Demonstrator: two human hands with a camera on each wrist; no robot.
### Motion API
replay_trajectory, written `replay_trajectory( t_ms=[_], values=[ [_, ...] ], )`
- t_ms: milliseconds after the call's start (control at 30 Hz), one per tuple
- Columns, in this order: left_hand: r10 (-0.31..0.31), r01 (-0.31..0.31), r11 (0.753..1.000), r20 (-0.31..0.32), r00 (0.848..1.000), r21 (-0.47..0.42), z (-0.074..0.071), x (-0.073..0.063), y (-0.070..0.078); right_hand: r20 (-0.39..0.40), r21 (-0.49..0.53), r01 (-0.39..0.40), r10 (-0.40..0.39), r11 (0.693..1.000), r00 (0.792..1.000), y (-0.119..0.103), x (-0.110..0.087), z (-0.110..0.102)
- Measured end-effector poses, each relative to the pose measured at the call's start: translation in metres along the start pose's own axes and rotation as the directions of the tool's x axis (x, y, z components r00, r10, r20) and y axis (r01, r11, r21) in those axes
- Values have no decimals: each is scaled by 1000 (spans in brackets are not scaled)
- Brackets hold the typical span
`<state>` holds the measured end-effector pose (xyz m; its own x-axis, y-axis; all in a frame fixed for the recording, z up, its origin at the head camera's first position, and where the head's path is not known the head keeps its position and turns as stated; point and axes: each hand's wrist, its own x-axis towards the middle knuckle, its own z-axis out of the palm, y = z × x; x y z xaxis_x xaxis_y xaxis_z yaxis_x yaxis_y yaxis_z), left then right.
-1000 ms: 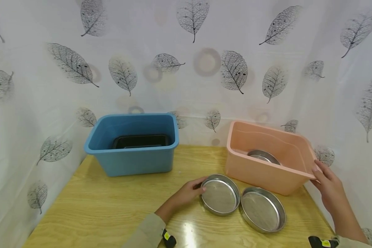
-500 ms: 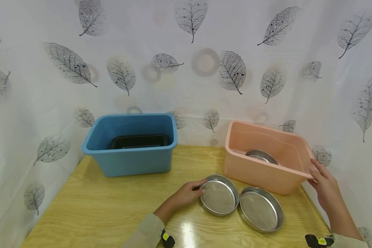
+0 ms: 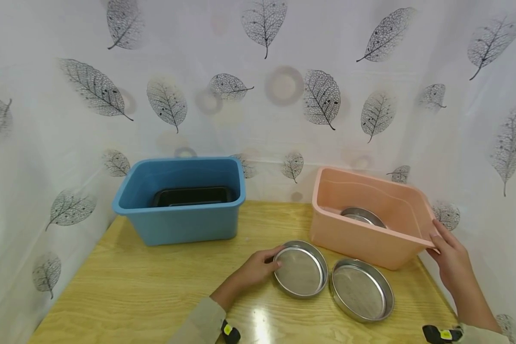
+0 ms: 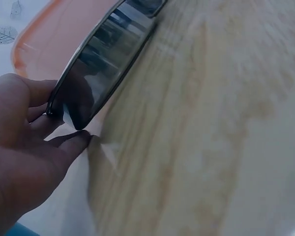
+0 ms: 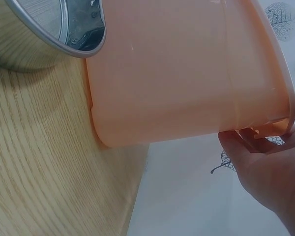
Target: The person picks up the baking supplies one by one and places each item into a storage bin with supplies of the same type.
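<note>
I see L hand (image 3: 258,268) pinching the L rim of a round metal pan (image 3: 300,270), just R of centre on wood table (image 3: 176,291). R hand (image 3: 452,260) grips the R-end rim of pink tub (image 3: 361,244), far R. A 2nd pan (image 3: 362,290) sits just R of the 1st, nr side of tub; 3rd pan (image 3: 365,213) inside, partly hidden by tub's front wall. Blue tub (image 3: 185,227) w/ black tray (image 3: 193,195), far L; leaf-print curtain (image 3: 249,134) behind.

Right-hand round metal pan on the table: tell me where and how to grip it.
Grip the right round pan by its near right rim, probably best from the front right, pinching inside and out: it lies open side up with a raised wall, while the left round pan sits close on its left and the peach tub behind.
</note>
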<state>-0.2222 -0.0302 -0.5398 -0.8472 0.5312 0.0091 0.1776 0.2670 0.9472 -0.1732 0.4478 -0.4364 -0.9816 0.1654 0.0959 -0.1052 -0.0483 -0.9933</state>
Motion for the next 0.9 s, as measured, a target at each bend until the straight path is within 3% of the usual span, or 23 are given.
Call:
replay_trajectory(
  t_ms=[200, 533, 800, 900],
  values=[
    [25, -25, 1000, 41, 999, 7, -11, 1, 1, -1, -4, 15, -15, 1000, 1000, 2, 2, -2],
    [48, -46, 997, 34, 998, -68, -19, -4, 2, 23, 19, 29, -30, 999, 999, 6, 2, -5],
    [9, 5, 976, 65, 998, -219, -23, -5, 25, 22, 53, 47, -49, 997, 999, 4, 3, -5],
    [6, 9, 976, 65, 998, -217, -24, -3, 34, 18, 45, 52, -53, 998, 998, 3, 3, -4]
  ],
)
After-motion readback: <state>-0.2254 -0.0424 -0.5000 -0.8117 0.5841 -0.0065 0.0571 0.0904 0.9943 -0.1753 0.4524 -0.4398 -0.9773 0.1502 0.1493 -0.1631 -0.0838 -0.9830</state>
